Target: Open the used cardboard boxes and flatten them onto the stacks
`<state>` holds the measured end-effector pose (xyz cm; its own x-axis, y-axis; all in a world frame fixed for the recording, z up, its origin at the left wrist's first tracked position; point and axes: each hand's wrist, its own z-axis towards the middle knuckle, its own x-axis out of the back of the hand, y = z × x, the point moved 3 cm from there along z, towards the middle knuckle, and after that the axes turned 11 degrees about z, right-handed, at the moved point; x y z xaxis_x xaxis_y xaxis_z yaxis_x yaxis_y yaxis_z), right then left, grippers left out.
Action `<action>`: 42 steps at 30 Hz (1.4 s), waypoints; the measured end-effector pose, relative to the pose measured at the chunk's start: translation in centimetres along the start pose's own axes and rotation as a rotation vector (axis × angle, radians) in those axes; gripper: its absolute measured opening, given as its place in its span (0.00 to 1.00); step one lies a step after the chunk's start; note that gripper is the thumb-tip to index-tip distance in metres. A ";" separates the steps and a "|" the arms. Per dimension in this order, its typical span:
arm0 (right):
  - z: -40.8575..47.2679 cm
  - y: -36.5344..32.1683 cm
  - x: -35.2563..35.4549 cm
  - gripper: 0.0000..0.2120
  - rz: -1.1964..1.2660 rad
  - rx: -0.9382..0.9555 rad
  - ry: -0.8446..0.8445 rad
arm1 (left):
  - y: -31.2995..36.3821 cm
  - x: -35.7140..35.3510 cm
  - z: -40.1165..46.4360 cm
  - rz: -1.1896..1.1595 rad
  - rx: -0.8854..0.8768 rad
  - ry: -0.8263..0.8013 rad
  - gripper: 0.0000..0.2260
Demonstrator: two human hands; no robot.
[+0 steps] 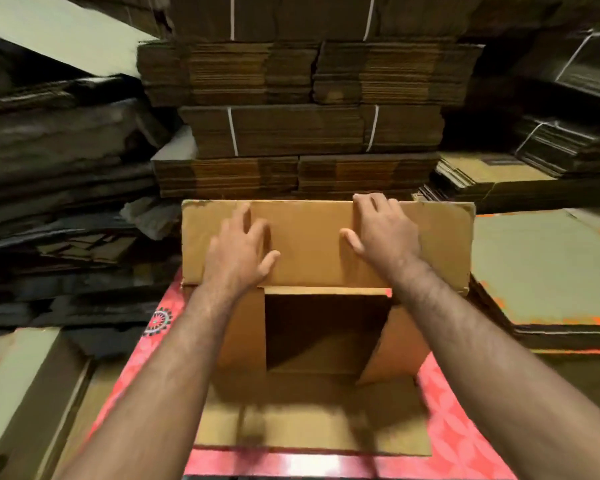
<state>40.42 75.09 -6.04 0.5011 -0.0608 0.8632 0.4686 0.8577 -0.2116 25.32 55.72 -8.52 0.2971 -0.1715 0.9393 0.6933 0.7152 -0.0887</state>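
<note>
A brown cardboard box point(312, 344) stands open on a red patterned surface point(458, 431), its dark inside visible between the side flaps. Its far flap point(309, 244) stands raised and broad. My left hand point(238, 249) lies flat on that flap, fingers spread. My right hand point(381, 230) rests on the same flap further right, with its fingertips at the flap's top edge. The near flap point(309, 424) lies flat toward me.
Tied bundles of flattened cardboard point(309, 129) are piled high right behind the box. Dark stacks point(59, 188) fill the left side. A low stack of flat sheets point(548, 268) lies at the right, and another flat piece point(25, 393) at the near left.
</note>
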 end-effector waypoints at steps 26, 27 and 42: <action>-15.1 16.2 0.3 0.29 -0.113 -0.521 -0.343 | 0.7 -7.7 -0.7 0.029 -0.077 -0.394 0.39; -15.5 16.9 0.6 0.25 -0.122 -0.531 -0.352 | 0.9 -7.7 -0.7 0.029 -0.078 -0.389 0.39; -4.3 2.0 -6.6 0.28 0.188 -0.081 -0.249 | 1.6 -8.1 -1.5 0.026 -0.078 -0.384 0.42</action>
<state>41.17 75.06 -14.13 0.3955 0.2307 0.8890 0.4457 0.7981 -0.4054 24.99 57.23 -16.74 0.0583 0.1230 0.9907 0.7412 0.6595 -0.1255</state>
